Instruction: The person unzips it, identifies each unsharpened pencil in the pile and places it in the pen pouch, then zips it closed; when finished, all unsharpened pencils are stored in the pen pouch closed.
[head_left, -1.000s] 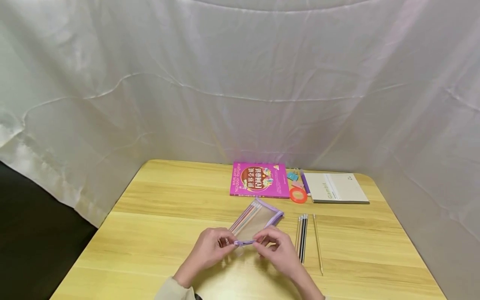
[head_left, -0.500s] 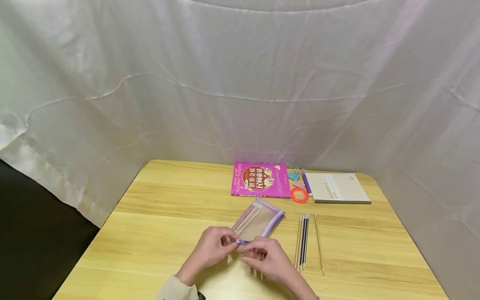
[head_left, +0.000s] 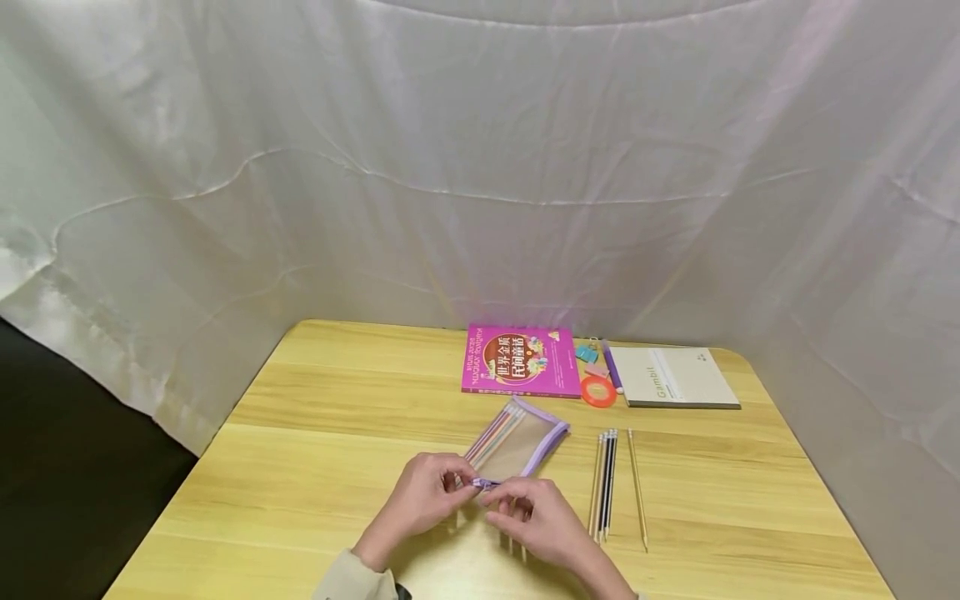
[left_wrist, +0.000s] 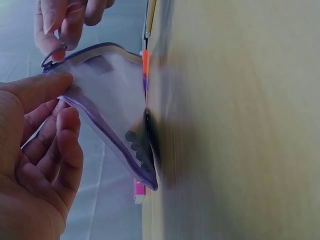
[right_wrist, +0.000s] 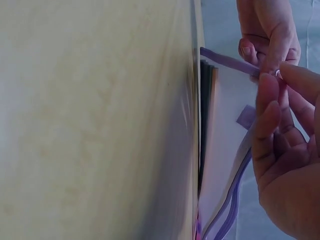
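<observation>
A see-through pencil case (head_left: pixel 517 442) with purple edging lies with its near end lifted off the table. Several pencils (head_left: pixel 495 433) rest inside, along its left side. My left hand (head_left: pixel 427 496) pinches the near left corner between thumb and index finger, as the left wrist view also shows. Right beside it, my right hand (head_left: pixel 540 517) pinches the ring-shaped zipper pull (left_wrist: pixel 54 56) at that same corner. In the right wrist view the thumb and index fingertip of the right hand (right_wrist: pixel 290 160) meet on the pull, and the purple zipper edge (right_wrist: pixel 237 185) gapes below them.
Right of the case lie several dark and plain pencils (head_left: pixel 606 483) and one lone pencil (head_left: pixel 637 492). Behind are a pink book (head_left: pixel 521 362), an orange tape roll (head_left: pixel 598 392), a blue item (head_left: pixel 587 354), a purple pen (head_left: pixel 612 369) and a notebook (head_left: pixel 675 379). Curtains surround the table.
My right hand has let go of the opening's right side, moved left and taken the zipper pull. The left hand has kept its pinch on the corner, barely shifting.
</observation>
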